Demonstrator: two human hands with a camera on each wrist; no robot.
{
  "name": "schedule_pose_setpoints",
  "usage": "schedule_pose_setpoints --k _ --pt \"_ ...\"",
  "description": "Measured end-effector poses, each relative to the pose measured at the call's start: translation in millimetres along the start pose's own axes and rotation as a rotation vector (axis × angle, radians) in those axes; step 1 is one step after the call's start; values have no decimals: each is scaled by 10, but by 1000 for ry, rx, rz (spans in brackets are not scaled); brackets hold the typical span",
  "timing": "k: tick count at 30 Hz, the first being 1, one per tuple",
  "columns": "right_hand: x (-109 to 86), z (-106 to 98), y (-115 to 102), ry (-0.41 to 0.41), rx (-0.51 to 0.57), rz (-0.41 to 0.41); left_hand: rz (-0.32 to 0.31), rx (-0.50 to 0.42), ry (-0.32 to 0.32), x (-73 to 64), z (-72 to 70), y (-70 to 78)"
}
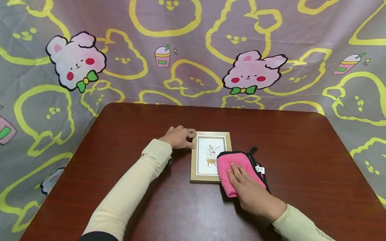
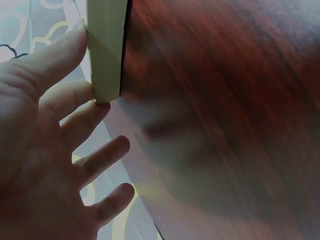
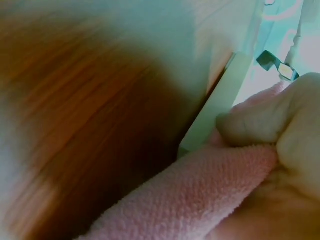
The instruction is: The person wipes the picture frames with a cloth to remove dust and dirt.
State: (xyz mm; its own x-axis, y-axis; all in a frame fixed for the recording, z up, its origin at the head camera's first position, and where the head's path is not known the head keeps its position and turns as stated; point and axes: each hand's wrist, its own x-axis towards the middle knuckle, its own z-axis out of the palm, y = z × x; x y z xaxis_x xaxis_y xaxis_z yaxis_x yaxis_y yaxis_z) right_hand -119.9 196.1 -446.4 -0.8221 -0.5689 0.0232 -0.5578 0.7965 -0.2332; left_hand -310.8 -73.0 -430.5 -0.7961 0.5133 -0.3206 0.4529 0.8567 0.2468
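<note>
Picture frame [image 1: 207, 154] lies partly under pink cloth [image 1: 224, 167].

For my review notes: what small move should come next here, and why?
Probably slide the pink cloth leftward over the picture frame. The right hand's fingers lie on the cloth, which covers only the frame's lower right, leaving its left side bare. The left hand touches the frame near its upper left corner, which should help steady it.

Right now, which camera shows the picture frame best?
The head view: the picture frame shows its front there, though the pink cloth covers a corner. Each wrist view catches mainly part of the frame's edge.
</note>
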Motion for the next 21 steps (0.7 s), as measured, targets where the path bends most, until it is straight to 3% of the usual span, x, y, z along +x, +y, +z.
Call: schedule_pose_setpoints --k 10,17,21 --pt "12 -28 -36 -22 -13 15 -12 -43 10 3 57 -21" --pt "54 -53 -63 2 -84 3 -23 -31 23 -10 57 -5" --pt "102 -156 -92 41 -65 39 -9 13 97 -3 73 48"
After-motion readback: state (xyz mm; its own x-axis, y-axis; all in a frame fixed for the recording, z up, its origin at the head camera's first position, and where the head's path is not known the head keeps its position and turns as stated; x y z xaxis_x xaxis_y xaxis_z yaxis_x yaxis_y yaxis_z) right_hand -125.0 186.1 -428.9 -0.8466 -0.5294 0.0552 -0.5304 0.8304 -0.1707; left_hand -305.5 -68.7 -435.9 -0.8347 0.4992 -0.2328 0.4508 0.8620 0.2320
